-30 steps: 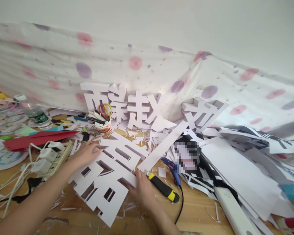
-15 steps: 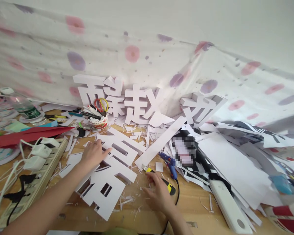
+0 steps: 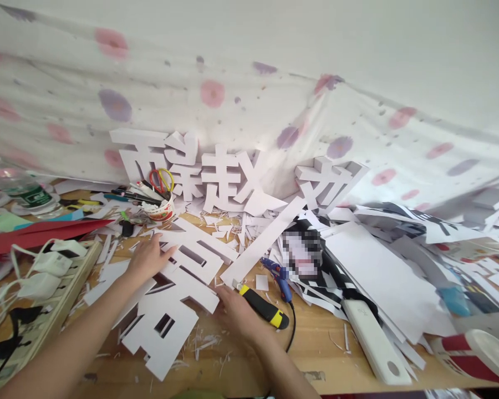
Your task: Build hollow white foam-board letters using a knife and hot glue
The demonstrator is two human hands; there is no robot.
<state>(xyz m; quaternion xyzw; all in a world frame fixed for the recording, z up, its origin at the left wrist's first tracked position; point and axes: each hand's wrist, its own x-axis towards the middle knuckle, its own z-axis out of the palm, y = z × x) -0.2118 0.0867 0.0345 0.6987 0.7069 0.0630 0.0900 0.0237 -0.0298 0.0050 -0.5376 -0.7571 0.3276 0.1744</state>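
Note:
A large white cut-out character (image 3: 170, 327) lies on the wooden table in front of me. My left hand (image 3: 147, 257) rests on its upper left part, thumb spread away from the fingers. At its right edge is my right hand (image 3: 237, 310), the fingertips touching the side of the piece and partly hidden there. Just right of that hand lies a yellow and black utility knife (image 3: 264, 306), held by neither hand. Behind it are a blue glue gun (image 3: 280, 277) and a long white strip (image 3: 264, 241).
White 3D characters (image 3: 228, 177) stand along the curtain. A cup of tools (image 3: 162, 209), a power strip (image 3: 54, 310) and a bottle (image 3: 29, 191) are at the left. White sheets (image 3: 382, 277), a white device (image 3: 376, 341) and a red-and-white cup (image 3: 474, 354) are at the right.
My right hand has moved left, from beside the knife to the right edge of the white character. The view has shifted slightly to the right. My left hand stays on the piece.

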